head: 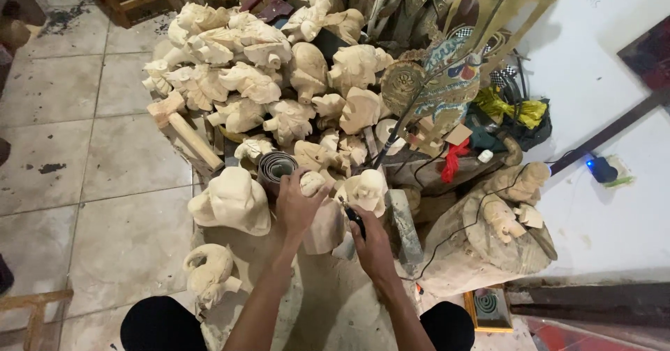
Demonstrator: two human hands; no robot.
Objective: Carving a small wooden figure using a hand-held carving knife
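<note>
Two bare forearms over pale, rough-carved wood.
Left hand [299, 208] clasping one unfinished carving [322, 218]; right hand [371, 243] clenched on dark-handled tool [354, 220].

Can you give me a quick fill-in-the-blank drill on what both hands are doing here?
1. The left hand rests on a pale carved ____ block.
2. The right hand holds a dark-handled ____ against that piece.
3. Behind the hands rises a heap of unpainted ____.
4. A roll of grey ____ stands just beyond the left hand.

Missing words: wooden; tool; carvings; sandpaper
</note>
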